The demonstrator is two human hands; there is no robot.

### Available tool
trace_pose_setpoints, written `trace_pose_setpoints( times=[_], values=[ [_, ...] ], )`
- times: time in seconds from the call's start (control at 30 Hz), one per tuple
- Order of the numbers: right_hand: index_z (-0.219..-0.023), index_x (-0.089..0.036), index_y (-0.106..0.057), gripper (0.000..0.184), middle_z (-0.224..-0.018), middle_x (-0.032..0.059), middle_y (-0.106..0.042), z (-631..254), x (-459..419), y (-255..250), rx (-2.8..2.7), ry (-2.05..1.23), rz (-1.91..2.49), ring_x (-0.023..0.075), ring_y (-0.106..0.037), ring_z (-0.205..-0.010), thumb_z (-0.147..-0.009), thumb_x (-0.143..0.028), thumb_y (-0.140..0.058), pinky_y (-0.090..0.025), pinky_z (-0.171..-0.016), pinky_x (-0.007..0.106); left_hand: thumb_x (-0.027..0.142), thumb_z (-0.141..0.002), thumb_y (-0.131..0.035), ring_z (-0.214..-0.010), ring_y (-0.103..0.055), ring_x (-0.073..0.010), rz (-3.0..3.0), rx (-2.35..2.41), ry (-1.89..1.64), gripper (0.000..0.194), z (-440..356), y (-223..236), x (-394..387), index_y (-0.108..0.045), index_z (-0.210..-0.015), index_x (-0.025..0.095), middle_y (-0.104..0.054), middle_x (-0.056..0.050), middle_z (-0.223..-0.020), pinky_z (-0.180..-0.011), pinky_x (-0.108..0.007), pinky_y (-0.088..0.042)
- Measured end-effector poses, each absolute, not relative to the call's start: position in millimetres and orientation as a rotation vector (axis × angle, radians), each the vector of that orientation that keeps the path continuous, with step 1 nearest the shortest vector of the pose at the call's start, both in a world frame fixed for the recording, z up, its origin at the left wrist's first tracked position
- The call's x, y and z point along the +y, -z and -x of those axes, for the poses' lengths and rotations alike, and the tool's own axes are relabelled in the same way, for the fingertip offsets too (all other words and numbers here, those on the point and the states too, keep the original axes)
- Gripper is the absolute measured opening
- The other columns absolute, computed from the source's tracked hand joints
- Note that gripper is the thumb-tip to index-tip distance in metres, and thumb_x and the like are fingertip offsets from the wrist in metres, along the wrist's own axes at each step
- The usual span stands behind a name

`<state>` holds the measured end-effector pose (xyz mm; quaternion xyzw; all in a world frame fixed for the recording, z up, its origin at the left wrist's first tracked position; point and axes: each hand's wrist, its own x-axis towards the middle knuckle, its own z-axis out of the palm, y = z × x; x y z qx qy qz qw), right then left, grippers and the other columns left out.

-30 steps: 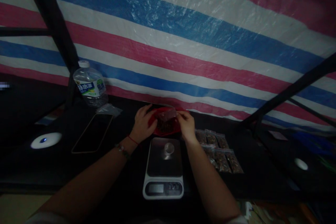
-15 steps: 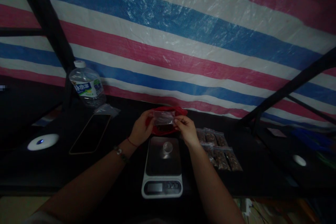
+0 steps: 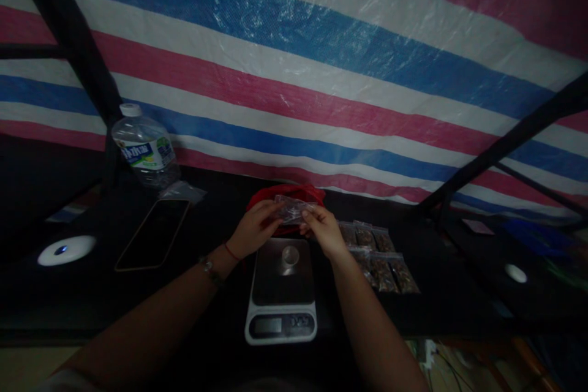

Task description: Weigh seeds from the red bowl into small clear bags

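Between my hands is a small clear plastic zip bag (image 3: 292,211), crumpled and with nothing visible inside. My left hand (image 3: 255,226) pinches its left side, and my right hand (image 3: 322,228) grips its right side between thumb and fingers. Right behind the bag lies an open red plastic bag (image 3: 266,195), its contents mostly hidden. Just below my hands, a white kitchen scale (image 3: 281,326) carries a small clear cup (image 3: 290,256) on its dark plate. To the right of my right hand, several filled zip bags (image 3: 384,272) with brown bits inside lie in two rows.
A large clear bottle (image 3: 146,150) stands at the back left, with loose clear bags (image 3: 189,192) beside it. Nearer are a phone (image 3: 154,236) and a white oval device (image 3: 67,250). Striped sheeting (image 3: 294,104) hangs behind the black table; dark metal bars (image 3: 500,150) slant at both sides.
The zip bag was stretched flat between my hands; now it is crumpled and twisted. My left hand has turned further over it. The whole view has shifted slightly.
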<state>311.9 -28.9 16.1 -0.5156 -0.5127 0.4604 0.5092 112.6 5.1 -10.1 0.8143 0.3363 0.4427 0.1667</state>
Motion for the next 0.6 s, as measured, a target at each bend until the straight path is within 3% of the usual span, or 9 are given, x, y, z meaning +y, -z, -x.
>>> trace_pose_setpoints(
  times=[0.23,0.43,0.6],
  values=[
    [-0.085,-0.019,-0.068,0.029,-0.053,-0.0033,-0.058,-324.9,-29.2,-12.5,-1.259,-1.086,1.189,0.0104,-0.051,-0.045,-0.074,-0.045,-0.066,-0.041,-0.045,0.021,0.024,-0.086,-0.051,-0.119,-0.051,-0.0217,-2.258,0.848,-1.231,0.044,-115.1,12.2,2.9,-0.051,-0.129,0.02,-0.054,-0.012,-0.127,-0.102,-0.04,-0.043],
    [-0.071,-0.019,-0.068,0.027,-0.063,-0.0004,-0.063,-327.8,-27.6,-5.9,-1.1,-1.007,1.182,0.0128,-0.054,-0.054,-0.072,-0.046,-0.068,-0.044,-0.049,0.023,0.023,-0.086,-0.05,-0.119,-0.051,-0.0222,-2.255,0.827,-1.195,0.045,-114.7,10.2,1.1,-0.049,-0.13,0.018,-0.053,-0.012,-0.129,-0.103,-0.04,-0.043],
    [-0.091,-0.02,-0.066,0.034,-0.069,-0.0004,-0.065,-319.8,-33.9,-13.2,-1.075,-1.145,1.19,0.0113,-0.057,-0.055,-0.067,-0.043,-0.072,-0.043,-0.047,0.021,0.023,-0.084,-0.054,-0.12,-0.05,-0.0243,-2.198,0.817,-1.283,0.051,-115.5,14.0,3.2,-0.046,-0.134,0.019,-0.051,-0.013,-0.13,-0.104,-0.042,-0.042]
  ],
)
